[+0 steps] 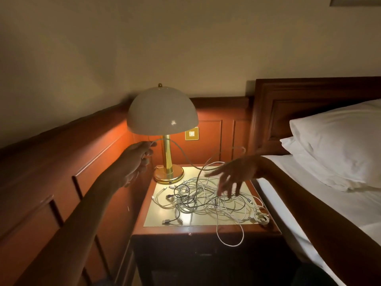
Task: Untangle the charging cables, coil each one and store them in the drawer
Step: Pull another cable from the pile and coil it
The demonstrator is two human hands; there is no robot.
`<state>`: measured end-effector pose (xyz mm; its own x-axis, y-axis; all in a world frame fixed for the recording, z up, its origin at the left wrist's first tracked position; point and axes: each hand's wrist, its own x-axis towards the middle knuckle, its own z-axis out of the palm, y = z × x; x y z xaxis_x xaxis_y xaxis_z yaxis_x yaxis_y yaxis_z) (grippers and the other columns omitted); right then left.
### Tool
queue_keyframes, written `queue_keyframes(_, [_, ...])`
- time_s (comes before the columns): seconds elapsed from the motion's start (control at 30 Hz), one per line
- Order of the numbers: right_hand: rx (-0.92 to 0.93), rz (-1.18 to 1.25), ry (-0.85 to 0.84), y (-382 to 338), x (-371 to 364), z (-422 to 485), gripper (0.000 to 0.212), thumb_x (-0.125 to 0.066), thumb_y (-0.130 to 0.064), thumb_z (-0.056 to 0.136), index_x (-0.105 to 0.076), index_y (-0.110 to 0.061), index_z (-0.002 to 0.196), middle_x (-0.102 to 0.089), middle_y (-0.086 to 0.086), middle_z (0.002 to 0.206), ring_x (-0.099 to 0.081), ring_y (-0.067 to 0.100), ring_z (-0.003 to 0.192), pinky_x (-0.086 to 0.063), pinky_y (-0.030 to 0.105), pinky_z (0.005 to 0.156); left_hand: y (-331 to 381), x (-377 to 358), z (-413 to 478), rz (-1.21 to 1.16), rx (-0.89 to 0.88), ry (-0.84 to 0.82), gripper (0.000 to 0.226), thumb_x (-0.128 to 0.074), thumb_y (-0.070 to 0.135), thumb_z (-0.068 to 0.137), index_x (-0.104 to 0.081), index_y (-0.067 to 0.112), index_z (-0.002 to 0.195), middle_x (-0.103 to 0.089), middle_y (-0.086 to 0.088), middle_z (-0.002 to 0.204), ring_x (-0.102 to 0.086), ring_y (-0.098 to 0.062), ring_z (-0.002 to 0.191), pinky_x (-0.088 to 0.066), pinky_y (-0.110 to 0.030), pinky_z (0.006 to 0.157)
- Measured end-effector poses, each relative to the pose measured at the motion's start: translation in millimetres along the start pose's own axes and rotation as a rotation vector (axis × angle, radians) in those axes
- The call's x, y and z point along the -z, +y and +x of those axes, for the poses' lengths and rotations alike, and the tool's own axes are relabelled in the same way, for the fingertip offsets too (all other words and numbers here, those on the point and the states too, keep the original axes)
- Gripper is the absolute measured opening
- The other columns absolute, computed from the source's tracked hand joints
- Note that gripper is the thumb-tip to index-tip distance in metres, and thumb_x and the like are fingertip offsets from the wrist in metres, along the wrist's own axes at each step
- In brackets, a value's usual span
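Cables spill over nightstand edge | left hand pinches one | right hand spread, empty

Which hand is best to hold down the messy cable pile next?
The right hand. It hovers open, fingers spread, right over the tangle of cables on the nightstand. The left hand is lifted by the lamp, pinching the end of one white cable, so it is busy.

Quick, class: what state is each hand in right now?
Left hand: pinches a white cable, raised.
Right hand: open, fingers spread over the cable tangle.
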<state>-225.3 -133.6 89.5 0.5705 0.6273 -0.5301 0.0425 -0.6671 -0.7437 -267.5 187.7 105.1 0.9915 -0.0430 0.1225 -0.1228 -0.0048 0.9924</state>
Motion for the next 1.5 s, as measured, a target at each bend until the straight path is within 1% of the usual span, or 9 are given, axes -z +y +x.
queue_keyframes(0.23, [-0.293, -0.635, 0.156, -36, -1, -60, 0.038, -0.068, -0.028, 0.093, -0.064, -0.013, 0.128, -0.075, 0.0, 0.098, -0.074, 0.021, 0.082, -0.062, 0.034, 0.073, 42, 7, -9, -0.002, -0.11, -0.043, 0.018, -0.044, 0.026, 0.104, -0.059, 0.017, 0.102, -0.038, 0.01, 0.059, -0.022, -0.002, 0.046, -0.012, -0.018, 0.044])
queue_keyframes(0.37, [-0.37, -1.243, 1.058, -14, 28, -60, 0.035, -0.046, -0.023, 0.101, -0.061, -0.01, 0.131, -0.063, 0.009, 0.117, -0.062, 0.023, 0.107, -0.048, 0.036, 0.1, 39, 7, -7, 0.263, -0.147, 0.038, 0.021, -0.043, 0.023, 0.105, -0.062, 0.015, 0.101, -0.039, 0.007, 0.061, -0.024, -0.003, 0.044, -0.019, -0.016, 0.04])
queue_keyframes(0.47, [0.081, -1.477, 1.384, 11, 41, -38, 0.043, -0.066, -0.02, 0.085, -0.066, -0.022, 0.128, -0.056, 0.02, 0.133, -0.055, 0.041, 0.12, -0.035, 0.062, 0.105, 32, 4, -10, 0.337, -0.148, 0.0, 0.023, -0.043, 0.026, 0.105, -0.063, 0.018, 0.099, -0.038, 0.007, 0.06, -0.025, -0.006, 0.048, -0.02, -0.017, 0.043])
queue_keyframes(0.63, [0.429, -1.155, 1.398, -7, 35, -17, 0.039, -0.07, -0.01, 0.09, -0.065, -0.021, 0.127, -0.058, 0.017, 0.129, -0.058, 0.033, 0.115, -0.051, 0.055, 0.094, 32, -11, -11, 0.351, -0.186, -0.072, 0.026, -0.043, 0.025, 0.105, -0.066, 0.016, 0.096, -0.04, 0.009, 0.057, -0.026, -0.005, 0.047, -0.019, -0.019, 0.043])
queue_keyframes(0.77, [0.552, 0.022, 0.671, -67, -15, -17, 0.034, -0.041, -0.039, 0.103, -0.057, -0.027, 0.131, -0.068, 0.009, 0.125, -0.068, 0.026, 0.108, -0.056, 0.045, 0.094, 37, -26, -11, 0.24, -0.173, -0.16, 0.025, -0.043, 0.024, 0.104, -0.065, 0.013, 0.097, -0.04, 0.011, 0.054, -0.022, -0.007, 0.051, -0.017, -0.018, 0.042])
queue_keyframes(0.83, [0.518, 0.094, 0.482, -77, -39, -4, 0.031, -0.047, -0.04, 0.099, -0.059, -0.026, 0.125, -0.073, 0.008, 0.115, -0.07, 0.026, 0.104, -0.056, 0.043, 0.092, 38, -35, -12, 0.174, -0.166, -0.204, 0.025, -0.042, 0.023, 0.105, -0.063, 0.011, 0.1, -0.038, 0.007, 0.057, -0.021, -0.006, 0.049, -0.017, -0.018, 0.042])
queue_keyframes(1.1, [0.68, 0.356, 0.515, -95, -41, -4, 0.029, -0.049, -0.03, 0.103, -0.07, -0.013, 0.093, -0.02, -0.003, 0.063, -0.02, 0.011, 0.05, -0.025, 0.024, 0.047, 9, -6, -18, 0.302, -0.229, -0.276, 0.031, -0.043, 0.027, 0.105, -0.068, 0.013, 0.095, -0.047, 0.003, 0.063, -0.056, -0.021, 0.07, -0.05, -0.027, 0.073])
queue_keyframes(1.2, [0.652, 0.235, 0.716, -105, -31, -16, 0.028, -0.047, -0.026, 0.104, -0.069, -0.012, 0.095, -0.022, -0.002, 0.061, -0.018, 0.011, 0.05, -0.023, 0.022, 0.044, -14, 3, -21, 0.452, -0.29, -0.402, 0.029, -0.043, 0.028, 0.102, -0.066, 0.01, 0.099, -0.056, 0.006, 0.067, -0.064, -0.019, 0.079, -0.047, -0.049, 0.092])
queue_keyframes(1.5, [0.51, 0.013, 1.076, -82, -33, -2, 0.025, -0.05, -0.019, 0.104, -0.072, -0.01, 0.099, -0.053, -0.024, 0.046, -0.047, -0.002, 0.041, -0.039, 0.011, 0.044, -26, -8, -40, 0.554, -0.013, -0.588, 0.044, -0.032, 0.032, 0.107, -0.067, 0.007, 0.102, -0.067, -0.007, 0.08, -0.061, -0.02, 0.071, -0.053, -0.032, 0.071])
